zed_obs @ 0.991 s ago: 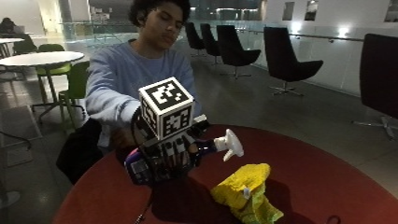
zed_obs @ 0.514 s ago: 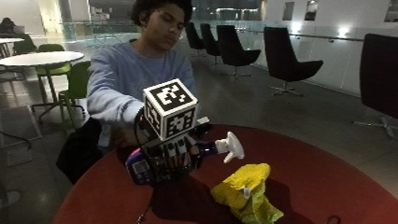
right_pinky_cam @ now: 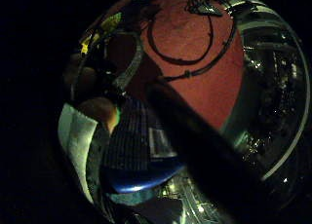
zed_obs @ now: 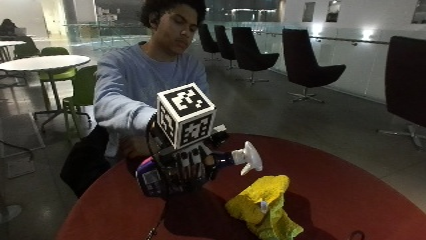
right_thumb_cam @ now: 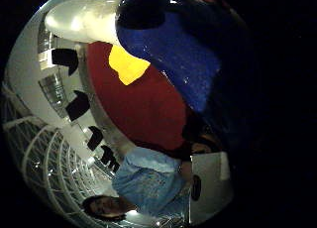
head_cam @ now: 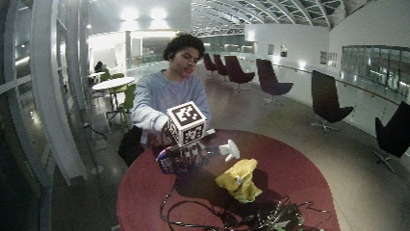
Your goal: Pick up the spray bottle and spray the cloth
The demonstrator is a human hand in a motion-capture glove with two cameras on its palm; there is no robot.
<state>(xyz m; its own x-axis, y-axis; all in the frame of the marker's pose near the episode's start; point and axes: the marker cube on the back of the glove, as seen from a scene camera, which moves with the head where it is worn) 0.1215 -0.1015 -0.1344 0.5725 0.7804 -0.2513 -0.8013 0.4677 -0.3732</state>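
Item: blue spray bottle (zed_obs: 193, 167), lifted off the red table (zed_obs: 346, 190), your gloved right hand (zed_obs: 183, 167) wrapped round its body. Nozzle (zed_obs: 247, 157) faces the yellow cloth (zed_obs: 263, 207) lying just beside. Step: aiming. Next: tip the nozzle downward at the cloth, then squeeze the trigger.

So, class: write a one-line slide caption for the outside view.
Gloved right hand holds spray bottle sideways above red table, nozzle toward yellow cloth.

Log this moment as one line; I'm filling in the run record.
stage: aiming | right hand: grips spray bottle, held sideways above table | nozzle toward yellow cloth | cloth: crumpled on table
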